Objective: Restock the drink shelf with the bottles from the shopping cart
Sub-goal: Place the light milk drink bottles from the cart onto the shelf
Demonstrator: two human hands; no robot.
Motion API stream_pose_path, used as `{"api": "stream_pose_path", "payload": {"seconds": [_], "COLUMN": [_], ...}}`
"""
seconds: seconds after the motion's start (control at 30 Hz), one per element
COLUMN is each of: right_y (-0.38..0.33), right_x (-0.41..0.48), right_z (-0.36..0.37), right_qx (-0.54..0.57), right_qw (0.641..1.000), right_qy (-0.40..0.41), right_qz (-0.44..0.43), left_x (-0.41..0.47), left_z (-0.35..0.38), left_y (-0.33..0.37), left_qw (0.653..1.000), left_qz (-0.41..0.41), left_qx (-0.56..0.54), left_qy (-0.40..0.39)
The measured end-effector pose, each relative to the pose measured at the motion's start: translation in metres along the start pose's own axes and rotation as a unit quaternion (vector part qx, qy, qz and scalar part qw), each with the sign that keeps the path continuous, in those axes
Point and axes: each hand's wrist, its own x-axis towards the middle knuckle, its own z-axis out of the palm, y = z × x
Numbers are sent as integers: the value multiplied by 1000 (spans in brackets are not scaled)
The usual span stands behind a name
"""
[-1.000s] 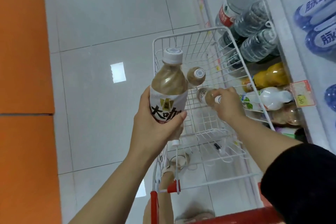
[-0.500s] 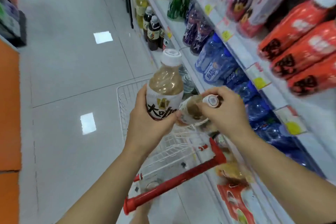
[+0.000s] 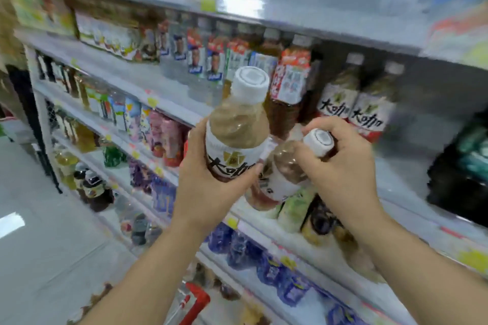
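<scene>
Left hand [image 3: 208, 187] clamped round upright beige coffee plastic bottle, white cap [image 3: 237, 124]; right hand [image 3: 343, 166] grips neck of second, tilted one [image 3: 282, 174]. Both held off white shelf's [image 3: 401, 166] front edge. Risk: neck grip slips; crowded bottles topple matching shelved row [image 3: 353, 105]

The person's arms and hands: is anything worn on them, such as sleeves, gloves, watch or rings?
Nothing worn is visible. The left hand and the right hand have no gloves, rings or watch. The left forearm and right forearm are bare to the picture's edge; no sleeve shows.
</scene>
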Motion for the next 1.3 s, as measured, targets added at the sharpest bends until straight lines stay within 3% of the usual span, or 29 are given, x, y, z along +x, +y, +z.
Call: {"api": "stream_pose_path", "payload": {"seconds": [0.2, 0.4, 0.73, 0.87, 1.03, 1.3], "right_y": [-16, -15, 24, 38, 55, 67], "right_x": [1, 15, 38, 48, 66, 83], "right_z": [-78, -108, -102, -98, -86, -74], "right_qx": [-74, -146, -173, -42, 46, -8], "right_qw": [984, 959, 975, 984, 965, 981], "right_qy": [120, 148, 97, 167, 230, 138], "right_qz": [-109, -194, -103, 46, 114, 133], "left_x": [10, 24, 45, 50, 59, 72], "left_z": [60, 88, 93, 96, 105, 134], "left_y": [27, 25, 10, 3, -3, -10], "left_qw": [992, 984, 988, 991, 989, 985], "left_qz": [104, 158, 125, 92, 58, 70], "left_qx": [-6, 18, 11, -12, -48, -9], "left_qy": [-72, -79, -92, -100, -129, -157]}}
